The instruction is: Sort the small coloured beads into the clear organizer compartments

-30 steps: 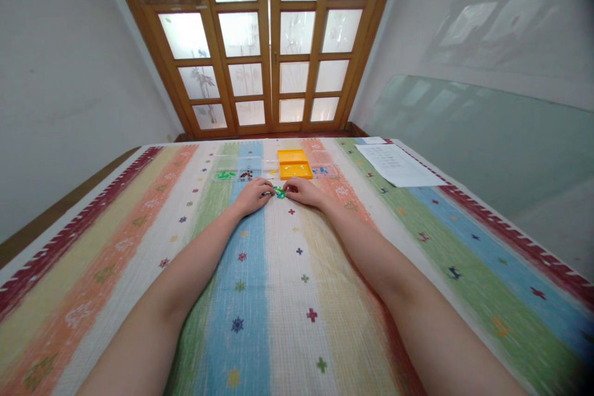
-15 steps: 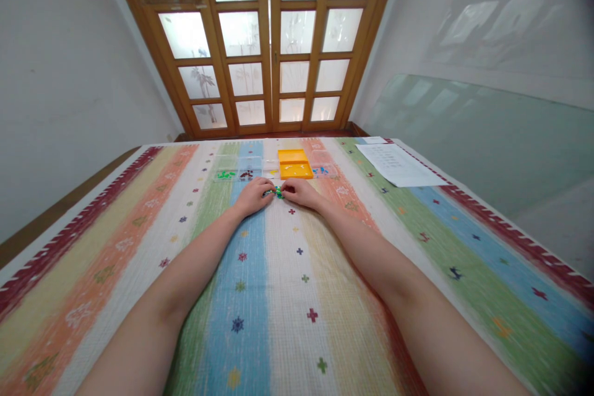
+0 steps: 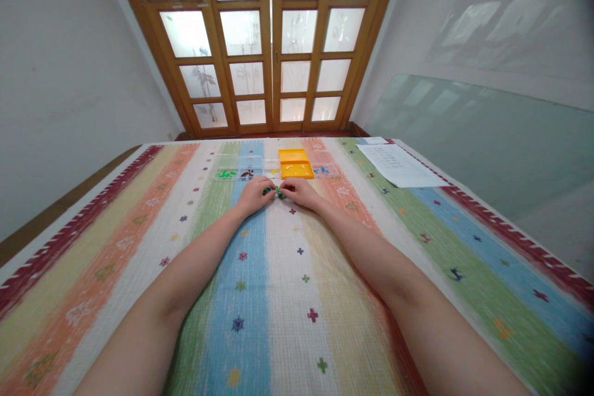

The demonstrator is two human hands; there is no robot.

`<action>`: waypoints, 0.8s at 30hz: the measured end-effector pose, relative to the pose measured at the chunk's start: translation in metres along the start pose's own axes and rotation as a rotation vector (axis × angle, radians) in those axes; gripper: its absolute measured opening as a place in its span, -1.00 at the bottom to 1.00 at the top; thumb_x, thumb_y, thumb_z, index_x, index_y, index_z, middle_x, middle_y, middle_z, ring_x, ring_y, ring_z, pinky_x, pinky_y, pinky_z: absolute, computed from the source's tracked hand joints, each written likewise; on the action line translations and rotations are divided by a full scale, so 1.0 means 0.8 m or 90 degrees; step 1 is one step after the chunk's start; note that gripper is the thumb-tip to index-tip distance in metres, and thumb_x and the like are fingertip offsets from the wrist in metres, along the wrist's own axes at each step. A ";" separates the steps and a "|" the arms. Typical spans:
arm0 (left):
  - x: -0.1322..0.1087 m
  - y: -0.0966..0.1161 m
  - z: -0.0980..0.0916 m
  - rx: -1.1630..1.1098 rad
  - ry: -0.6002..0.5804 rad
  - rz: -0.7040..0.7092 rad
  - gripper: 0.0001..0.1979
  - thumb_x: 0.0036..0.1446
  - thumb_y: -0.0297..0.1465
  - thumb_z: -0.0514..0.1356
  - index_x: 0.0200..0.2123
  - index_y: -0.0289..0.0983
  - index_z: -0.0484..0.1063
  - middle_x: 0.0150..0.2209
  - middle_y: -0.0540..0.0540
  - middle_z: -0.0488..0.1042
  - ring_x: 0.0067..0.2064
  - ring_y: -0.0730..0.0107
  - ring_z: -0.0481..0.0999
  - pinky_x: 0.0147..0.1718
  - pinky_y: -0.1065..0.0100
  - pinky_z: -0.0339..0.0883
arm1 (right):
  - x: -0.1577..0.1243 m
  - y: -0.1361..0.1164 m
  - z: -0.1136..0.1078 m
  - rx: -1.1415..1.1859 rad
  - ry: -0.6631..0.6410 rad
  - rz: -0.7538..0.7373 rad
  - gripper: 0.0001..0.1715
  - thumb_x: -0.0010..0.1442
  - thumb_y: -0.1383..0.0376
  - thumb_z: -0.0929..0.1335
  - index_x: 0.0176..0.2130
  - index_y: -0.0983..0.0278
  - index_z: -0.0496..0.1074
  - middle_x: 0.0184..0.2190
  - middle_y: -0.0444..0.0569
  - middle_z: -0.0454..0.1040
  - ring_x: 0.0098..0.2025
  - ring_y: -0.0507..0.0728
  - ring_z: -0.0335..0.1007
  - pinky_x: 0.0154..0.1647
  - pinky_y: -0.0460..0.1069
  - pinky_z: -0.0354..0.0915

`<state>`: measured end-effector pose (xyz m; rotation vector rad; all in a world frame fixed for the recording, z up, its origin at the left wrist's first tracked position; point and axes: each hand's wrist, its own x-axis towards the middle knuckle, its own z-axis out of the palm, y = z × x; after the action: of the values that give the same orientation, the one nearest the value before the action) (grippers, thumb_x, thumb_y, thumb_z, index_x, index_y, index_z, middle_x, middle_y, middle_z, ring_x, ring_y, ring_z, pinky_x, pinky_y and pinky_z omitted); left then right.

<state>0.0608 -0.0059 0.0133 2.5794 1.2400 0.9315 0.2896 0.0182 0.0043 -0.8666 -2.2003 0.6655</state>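
Near the far side of the table, my left hand point(image 3: 255, 196) and my right hand point(image 3: 301, 192) meet over a small green and dark blue piece point(image 3: 279, 192). It looks made of tiny parts, too small here to name. The fingers of both hands are closed on it, one hand at each side, and they cover much of it. Just beyond sit clear plastic trays with small green bits point(image 3: 227, 174), dark red bits point(image 3: 247, 174) and blue bits point(image 3: 321, 171). An open yellow case point(image 3: 296, 156) with small white bits in it stands behind my right hand.
A striped, patterned cloth point(image 3: 241, 303) covers the table. Printed paper sheets point(image 3: 399, 166) lie at the far right. Past the table's far edge are wooden doors with frosted panes point(image 3: 247, 78), and a glass panel point(image 3: 487, 136) leans by the right wall.
My fingers have shifted slightly around the green and blue piece, and my right fingertips are closer to its top. The camera view has moved a little; the trays and case stay put.
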 end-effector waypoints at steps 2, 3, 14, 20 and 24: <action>0.000 0.000 0.001 -0.017 0.008 -0.017 -0.89 0.29 -0.33 0.26 -0.22 -0.20 0.59 -0.19 -0.11 0.58 -0.08 0.20 0.51 -0.02 0.17 0.37 | 0.000 -0.001 0.000 0.001 0.006 -0.001 -0.78 0.33 0.23 0.37 -0.28 0.25 0.60 -0.36 -0.08 0.57 -0.32 0.08 0.39 -0.27 -0.05 0.22; 0.000 0.000 0.001 -0.026 0.013 -0.021 -0.89 0.29 -0.33 0.27 -0.22 -0.20 0.58 -0.20 -0.11 0.58 -0.09 0.20 0.51 -0.02 0.18 0.37 | 0.000 -0.001 0.000 0.001 0.008 0.001 -0.78 0.34 0.23 0.37 -0.27 0.25 0.61 -0.35 -0.08 0.58 -0.32 0.08 0.39 -0.26 -0.05 0.23; 0.000 -0.003 0.003 -0.115 0.039 -0.029 -0.94 0.24 -0.37 0.29 -0.26 -0.22 0.56 -0.23 -0.09 0.59 -0.16 0.27 0.53 -0.08 0.22 0.38 | 0.001 0.000 0.001 -0.018 0.022 0.003 -0.78 0.36 0.24 0.37 -0.23 0.26 0.63 -0.33 -0.07 0.61 -0.31 0.07 0.41 -0.25 -0.07 0.21; 0.000 -0.004 0.003 -0.136 0.035 -0.039 -0.93 0.22 -0.36 0.29 -0.25 -0.22 0.56 -0.24 -0.09 0.59 -0.17 0.28 0.54 -0.12 0.25 0.40 | 0.001 -0.001 0.002 -0.026 0.021 0.007 -0.79 0.37 0.25 0.37 -0.22 0.25 0.63 -0.32 -0.07 0.61 -0.30 0.07 0.42 -0.23 -0.07 0.22; -0.001 -0.006 0.004 -0.141 0.035 -0.033 -0.93 0.23 -0.35 0.29 -0.25 -0.22 0.56 -0.24 -0.09 0.59 -0.19 0.29 0.53 -0.13 0.25 0.40 | 0.002 0.001 0.002 -0.028 0.015 0.007 -0.80 0.36 0.27 0.38 -0.23 0.25 0.62 -0.32 -0.07 0.61 -0.30 0.07 0.42 -0.23 -0.07 0.22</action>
<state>0.0594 -0.0028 0.0089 2.3556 1.1400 1.0694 0.2878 0.0192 0.0034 -0.9045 -2.1986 0.6106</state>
